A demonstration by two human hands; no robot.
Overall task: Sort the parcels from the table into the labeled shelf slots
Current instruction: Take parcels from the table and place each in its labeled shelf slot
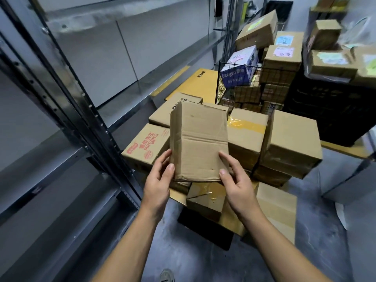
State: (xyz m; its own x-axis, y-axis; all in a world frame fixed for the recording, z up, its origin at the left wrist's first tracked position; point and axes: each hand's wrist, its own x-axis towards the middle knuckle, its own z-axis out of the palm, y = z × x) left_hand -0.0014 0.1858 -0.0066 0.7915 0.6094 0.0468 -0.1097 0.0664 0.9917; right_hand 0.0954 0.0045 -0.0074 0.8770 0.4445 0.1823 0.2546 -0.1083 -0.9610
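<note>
Item: plain cardboard parcel (198, 141), centre frame, held above the stacked boxes on the table (343, 149). Left hand (157, 184) and right hand (237, 186) gripped its lower corners, thumbs on the face, fingers curled behind.

Risk: the low hold might let it tip. No label faced the camera, so mis-slotting on the metal shelving (67, 102) seemed possible.

Legible: red-printed carton (146, 145), "MIHE…"; blue box (240, 68), roughly "Deeyeo".

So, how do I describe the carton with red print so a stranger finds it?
Find the metal shelving on the left; a pile of cardboard parcels stands beside it. The carton with red print lies at the pile's left edge, beyond the left hand. Only it bears large red letters; the parcels around it show none.
</note>
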